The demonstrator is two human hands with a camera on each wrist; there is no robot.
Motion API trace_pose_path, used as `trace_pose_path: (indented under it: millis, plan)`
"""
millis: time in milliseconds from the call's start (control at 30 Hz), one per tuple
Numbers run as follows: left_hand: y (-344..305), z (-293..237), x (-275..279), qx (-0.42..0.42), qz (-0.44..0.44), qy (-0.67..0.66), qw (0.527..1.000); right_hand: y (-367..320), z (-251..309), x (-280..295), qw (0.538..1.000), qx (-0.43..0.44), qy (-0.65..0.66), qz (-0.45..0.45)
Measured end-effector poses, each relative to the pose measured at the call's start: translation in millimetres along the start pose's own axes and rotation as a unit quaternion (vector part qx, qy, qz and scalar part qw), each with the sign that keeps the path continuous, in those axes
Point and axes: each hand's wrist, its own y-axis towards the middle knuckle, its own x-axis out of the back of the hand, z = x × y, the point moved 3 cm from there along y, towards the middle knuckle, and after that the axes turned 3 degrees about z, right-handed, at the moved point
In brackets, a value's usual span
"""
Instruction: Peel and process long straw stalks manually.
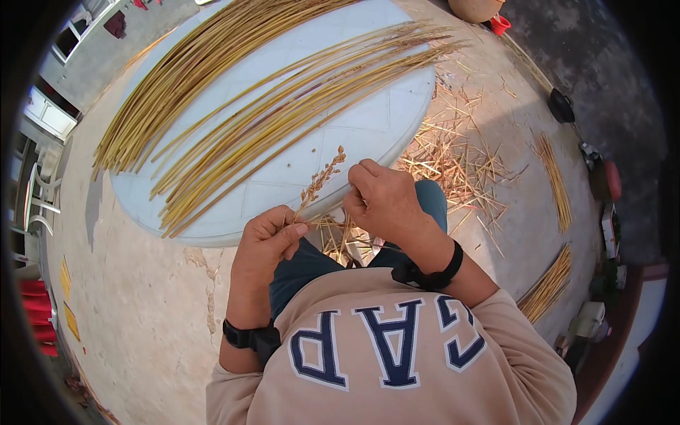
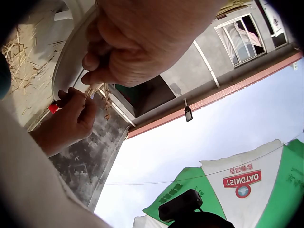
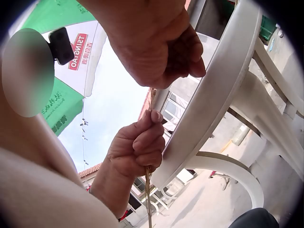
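My left hand (image 1: 268, 241) pinches a thin dried stalk (image 3: 148, 190) between thumb and fingers, over the near edge of the table. The stalk's knobbly brown seed head (image 1: 322, 177) sticks up past the fingertips. My right hand (image 1: 386, 202) is close on the right, its fingers curled in toward the palm; I cannot tell whether anything thin is between them. In the right wrist view the seed end overlaps the space just below the right hand (image 3: 147, 47). Long yellow-brown stalks (image 1: 283, 124) lie side by side on the white round table (image 1: 393, 117).
A thicker bundle of stalks (image 1: 205, 64) lies across the far left of the tabletop. Broken straw (image 1: 460, 156) litters the ground on the right, with two small bundles, one of them a straw bundle (image 1: 554, 184), farther out. A white chair (image 1: 42, 195) stands at left.
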Motion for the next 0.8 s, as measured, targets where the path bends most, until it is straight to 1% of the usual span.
trace_pose_path:
  millis: [33,67,133,167,233,267,333,467,533,567,633,667,733,767,800]
  plan:
    - [-1.4,-1.0,2.7,0.011,-0.006,0.006,1.000,0.7,-9.5,4.6,0.998,-0.042,-0.051,-0.009]
    - [-1.7,0.3,5.3,0.010,-0.007,0.005,1.000,1.6,-16.9,9.9,0.998,-0.040,-0.051,-0.008]
    - [-3.5,3.0,10.4,-0.015,-0.041,0.000,0.999,1.8,-29.3,21.3,0.993,-0.071,0.086,-0.022]
    - [-3.7,3.5,9.8,-0.015,-0.041,0.000,0.999,1.7,-27.9,24.8,0.993,-0.072,0.086,-0.021]
    - [-1.6,3.1,6.8,-0.020,-0.042,-0.018,0.999,1.9,-23.2,25.2,0.987,-0.049,0.118,0.100]
    - [-0.9,2.6,5.5,-0.021,-0.040,-0.019,0.999,1.3,-21.3,23.2,0.987,-0.049,0.116,0.100]
    - [-1.6,1.5,4.3,-0.021,-0.045,-0.010,0.999,0.8,-10.9,14.6,0.978,-0.025,0.192,0.076]
    - [-2.0,0.0,3.7,-0.020,-0.026,-0.007,0.999,0.1,2.0,5.1,0.968,-0.036,0.226,0.102]
    - [-1.5,0.3,3.3,-0.010,-0.031,0.001,0.999,-0.6,3.5,0.6,0.986,0.051,0.154,0.040]
    - [-1.4,0.7,3.0,-0.010,-0.029,0.001,1.000,-0.6,5.1,0.9,0.986,0.050,0.153,0.039]
    - [-1.6,2.4,2.4,0.000,-0.020,0.004,1.000,-1.0,9.7,4.2,0.996,0.058,0.069,0.016]
    - [-1.5,2.7,1.3,0.000,-0.020,0.004,1.000,-1.5,8.8,3.2,0.996,0.059,0.069,0.017]
    - [-1.4,2.8,-1.3,-0.010,-0.021,-0.002,1.000,-2.9,1.6,2.5,0.998,-0.010,-0.047,-0.039]
    - [-1.5,3.4,0.2,-0.012,-0.023,-0.003,1.000,-1.1,-4.0,4.0,0.998,-0.007,-0.046,-0.039]
    - [-2.2,3.3,2.2,-0.024,-0.029,0.000,0.999,1.4,-15.4,9.2,0.998,-0.033,-0.009,-0.048]
